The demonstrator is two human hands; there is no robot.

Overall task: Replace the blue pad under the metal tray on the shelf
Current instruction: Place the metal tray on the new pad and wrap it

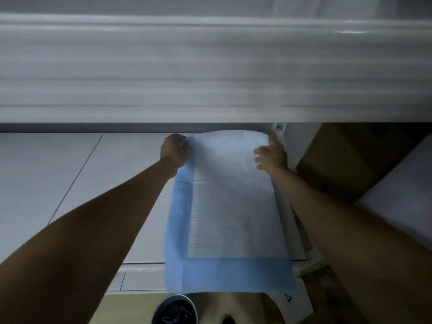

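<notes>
- The blue pad hangs in the lower middle of the frame, held up by its top edge, with its white absorbent panel facing the camera and a blue border showing down its left side and along its bottom.
- The left hand sits at the pad's upper left corner, just left of centre; its fingers are curled into a closed fist with the corner of the pad pinched inside.
- The right hand is at the pad's upper right corner, right of centre; the thumb and fingers are wrapped over the edge of the pad, and the fingertips show pale against the white panel.
- Both forearms run in from the lower corners of the frame and meet the pad at its top.
- A broad pale surface with blurred horizontal streaks fills the upper half of the frame; what it is cannot be told through the blur.
- Below that surface lies a light tiled floor, visible on the left of the frame.
- A brown cardboard box stands at the right of the frame, near the right hand.
- A dark shoe shows at the bottom edge, below the pad's lower border.
- The metal tray is not visible.
</notes>
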